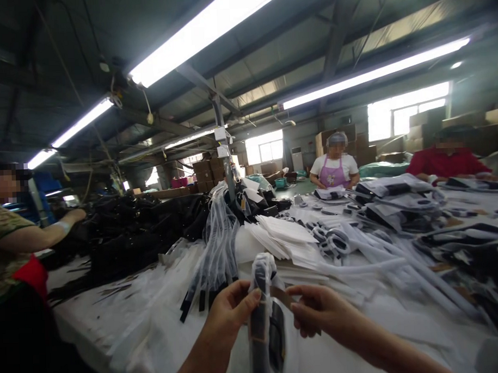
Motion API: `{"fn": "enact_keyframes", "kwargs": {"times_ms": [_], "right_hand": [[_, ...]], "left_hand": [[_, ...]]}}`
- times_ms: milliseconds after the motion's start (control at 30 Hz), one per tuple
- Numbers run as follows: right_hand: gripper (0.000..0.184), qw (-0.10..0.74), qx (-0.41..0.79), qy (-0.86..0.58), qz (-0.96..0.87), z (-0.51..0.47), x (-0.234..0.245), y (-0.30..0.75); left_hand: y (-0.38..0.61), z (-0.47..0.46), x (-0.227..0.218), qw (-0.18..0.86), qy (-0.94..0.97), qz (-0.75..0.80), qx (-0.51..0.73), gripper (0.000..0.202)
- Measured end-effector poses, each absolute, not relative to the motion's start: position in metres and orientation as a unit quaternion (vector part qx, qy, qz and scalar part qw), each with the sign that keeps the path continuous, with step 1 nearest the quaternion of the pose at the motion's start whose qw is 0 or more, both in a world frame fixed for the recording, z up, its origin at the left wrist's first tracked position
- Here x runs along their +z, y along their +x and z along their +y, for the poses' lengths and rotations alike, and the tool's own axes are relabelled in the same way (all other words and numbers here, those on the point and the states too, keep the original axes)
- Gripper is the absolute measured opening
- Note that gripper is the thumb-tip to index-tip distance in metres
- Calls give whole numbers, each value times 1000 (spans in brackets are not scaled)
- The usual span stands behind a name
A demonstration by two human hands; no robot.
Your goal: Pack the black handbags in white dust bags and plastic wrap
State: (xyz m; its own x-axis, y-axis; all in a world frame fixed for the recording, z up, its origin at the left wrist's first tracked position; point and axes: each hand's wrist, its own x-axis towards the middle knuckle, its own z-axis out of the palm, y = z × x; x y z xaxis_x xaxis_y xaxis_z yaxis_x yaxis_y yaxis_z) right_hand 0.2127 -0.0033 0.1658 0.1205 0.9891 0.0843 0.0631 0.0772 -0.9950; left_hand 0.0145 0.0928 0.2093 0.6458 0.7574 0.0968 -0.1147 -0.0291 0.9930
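Fingers of the left hand grip a folded dark strap, already in white wrapping, above the table; the right hand pinches a brown strip beside it, apparently unfastened, though blur obscures this.

From the plastic-wrapped black strap, I could pass a hand low at five o'clock over the white surface. The brown strip blocks two, the right hand three, the left hand ten. Clear-wrapped straps bar eleven; stacked white sheets rise between twelve and one.
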Motion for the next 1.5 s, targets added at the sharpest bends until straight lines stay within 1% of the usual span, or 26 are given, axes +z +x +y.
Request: {"fn": "enact_keyframes", "kwargs": {"times_ms": [67,200,267,433,567,633,733,867,1033,1167,1233,1333,1400,1500], "right_hand": [[57,550,422,-534,-484,-8,162,219],[48,586,373,-562,-449,-31,157,228],[45,589,351,-584,-434,-45,155,230],[48,581,374,-598,-407,-67,150,225],[57,600,408,-578,-374,-65,148,213],[59,611,414,-566,-367,-62,148,207],[60,602,410,-574,-375,-59,148,198],[58,580,386,-600,-393,-64,149,193],[63,582,369,-605,-398,-63,152,196],[60,576,391,-574,-432,-46,169,191],[53,571,393,-556,-457,-37,182,188],[41,566,344,-552,-508,-30,198,184],[42,558,345,-553,-513,-31,202,183],[50,540,408,-553,-486,-35,206,181]], "left_hand": [[22,98,217,652,638,248,326,44],[37,104,231,660,657,208,300,38],[40,103,240,663,667,191,281,37],[35,94,257,660,694,165,236,40],[28,90,247,652,711,176,197,43],[26,91,237,658,709,180,180,46],[23,94,226,664,705,179,172,50],[16,100,221,667,700,190,172,44],[15,100,217,664,706,173,175,43],[20,94,215,634,734,160,183,39],[22,92,215,629,741,150,184,37],[21,91,214,620,747,147,190,34],[19,91,213,606,754,157,200,31],[15,92,212,588,765,162,208,28]]}}
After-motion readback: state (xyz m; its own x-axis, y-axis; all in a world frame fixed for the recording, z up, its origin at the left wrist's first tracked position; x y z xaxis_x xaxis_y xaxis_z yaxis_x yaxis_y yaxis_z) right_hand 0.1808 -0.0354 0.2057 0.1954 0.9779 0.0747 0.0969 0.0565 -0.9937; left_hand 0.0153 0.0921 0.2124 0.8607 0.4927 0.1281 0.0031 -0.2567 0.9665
